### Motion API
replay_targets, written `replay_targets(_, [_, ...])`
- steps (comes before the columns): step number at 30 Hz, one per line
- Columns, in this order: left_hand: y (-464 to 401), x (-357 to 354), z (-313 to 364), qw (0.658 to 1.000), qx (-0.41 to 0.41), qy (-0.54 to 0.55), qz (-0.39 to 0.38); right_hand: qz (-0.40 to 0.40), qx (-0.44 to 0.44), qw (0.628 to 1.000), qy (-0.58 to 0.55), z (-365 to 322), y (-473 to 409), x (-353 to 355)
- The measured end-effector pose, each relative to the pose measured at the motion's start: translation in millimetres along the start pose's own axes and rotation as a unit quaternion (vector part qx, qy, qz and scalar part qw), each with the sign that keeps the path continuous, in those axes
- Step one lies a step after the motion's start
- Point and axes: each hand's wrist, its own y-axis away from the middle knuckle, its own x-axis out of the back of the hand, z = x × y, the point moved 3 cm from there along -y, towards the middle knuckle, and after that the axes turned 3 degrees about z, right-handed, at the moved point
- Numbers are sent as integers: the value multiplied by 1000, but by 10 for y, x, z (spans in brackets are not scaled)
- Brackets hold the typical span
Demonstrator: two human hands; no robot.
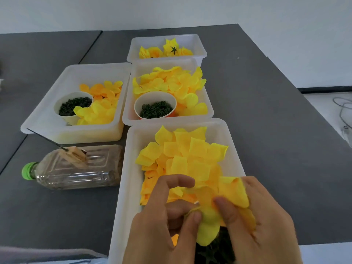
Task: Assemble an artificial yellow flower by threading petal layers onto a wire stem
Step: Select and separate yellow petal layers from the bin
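Over the near white bin [131,168], both hands hold one yellow petal layer [211,216]. My left hand [158,225] pinches its left edge between thumb and fingers. My right hand [262,221] grips its right side, thumb pressed on the fabric. Loose yellow petal layers [186,157] fill that bin. A thin wire stem [45,139] sticks out of a wooden block [75,156] lying on a plastic bottle [76,168] to the left. Dark green pieces [217,248] show under the held petal.
Three more white bins stand behind: one at left [47,115] with orange and yellow petals and a cup of dark rings [73,105], a middle one [208,109] with petals and another cup [155,107], and a far one [200,46] with finished flowers. Grey tabletop [266,130] spreads right.
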Motion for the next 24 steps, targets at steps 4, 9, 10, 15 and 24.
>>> replay_targets(4, [-80,42,17,997,20,70,22,60,-81,994,-45,175,-246,266])
replay_targets(9, [-163,18,-85,997,33,70,10,24,-101,993,-55,279,-415,290])
replay_targets(10, [-173,19,-85,998,26,58,10,24,-104,993,-56,304,-423,284])
replay_targets(15, [-227,27,-182,996,1,-88,-1,53,-81,995,-11,314,-373,173])
replay_targets(24, [-321,-72,27,988,45,-147,-10,41,87,993,73,-2,-341,-29])
